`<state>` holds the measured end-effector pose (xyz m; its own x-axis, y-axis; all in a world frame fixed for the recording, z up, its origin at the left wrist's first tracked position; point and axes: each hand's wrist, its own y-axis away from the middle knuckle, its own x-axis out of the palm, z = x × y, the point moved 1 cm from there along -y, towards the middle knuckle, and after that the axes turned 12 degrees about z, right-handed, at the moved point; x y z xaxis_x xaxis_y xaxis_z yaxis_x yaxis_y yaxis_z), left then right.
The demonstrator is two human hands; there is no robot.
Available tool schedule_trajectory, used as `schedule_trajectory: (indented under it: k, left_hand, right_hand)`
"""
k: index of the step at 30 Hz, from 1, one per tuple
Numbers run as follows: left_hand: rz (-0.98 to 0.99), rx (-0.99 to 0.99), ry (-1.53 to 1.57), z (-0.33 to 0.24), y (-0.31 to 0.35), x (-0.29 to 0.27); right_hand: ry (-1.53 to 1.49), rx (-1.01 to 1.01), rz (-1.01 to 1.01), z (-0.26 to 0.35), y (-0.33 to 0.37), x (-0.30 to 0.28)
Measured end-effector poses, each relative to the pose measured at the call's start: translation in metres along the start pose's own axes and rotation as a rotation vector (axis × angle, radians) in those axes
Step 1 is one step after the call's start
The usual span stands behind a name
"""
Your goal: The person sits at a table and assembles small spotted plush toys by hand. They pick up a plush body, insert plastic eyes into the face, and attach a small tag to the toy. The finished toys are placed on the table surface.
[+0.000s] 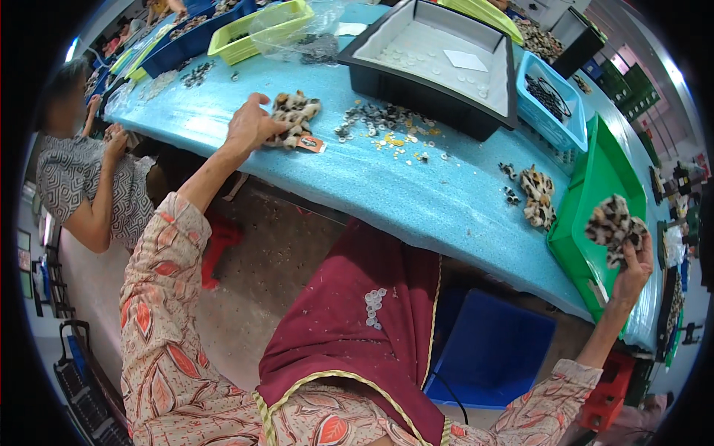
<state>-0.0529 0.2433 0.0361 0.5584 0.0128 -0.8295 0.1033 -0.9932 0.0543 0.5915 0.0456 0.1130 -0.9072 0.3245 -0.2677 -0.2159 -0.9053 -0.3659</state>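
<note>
My left hand (249, 126) is at the left part of the blue-covered table, its fingers closed on the edge of a leopard-print plush piece (299, 111) that lies there. A small orange-brown tag (311, 144) shows at that piece's lower edge. Far to the right, my right hand (632, 273) pinches another leopard-print plush piece (614, 224) and holds it up over the green tray (587, 201). A third plush piece (537, 197) lies on the table just left of that tray.
Small black, white and yellow parts (390, 128) are scattered mid-table before a black tray (468, 111) with a white lining. A light-blue basket (565, 134) holds dark parts. Yellow-green bins (256, 33) stand behind. A co-worker (93, 171) sits at the left; a blue stool (491, 349) is below.
</note>
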Motion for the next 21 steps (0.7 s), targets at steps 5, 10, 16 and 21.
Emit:
schedule_trajectory:
  k: [5, 10, 16, 21]
  left_hand:
    - [-0.354, 0.551, -0.079, -0.026, 0.054, 0.002]
    - [0.807, 0.419, 0.486, -0.107, 0.159, 0.058]
    - [1.069, -0.066, 1.510, -0.095, 0.182, 0.102]
    - [0.961, -0.287, 1.687, -0.078, 0.192, 0.110]
  right_hand:
    - [-0.242, 0.036, 0.279, 0.041, 0.050, 0.153]
    - [-0.563, 0.227, 0.294, 0.029, 0.092, 0.237]
    - [-0.737, 0.354, 0.465, 0.035, 0.111, 0.304]
    - [-0.916, 0.441, 0.406, 0.012, 0.129, 0.317]
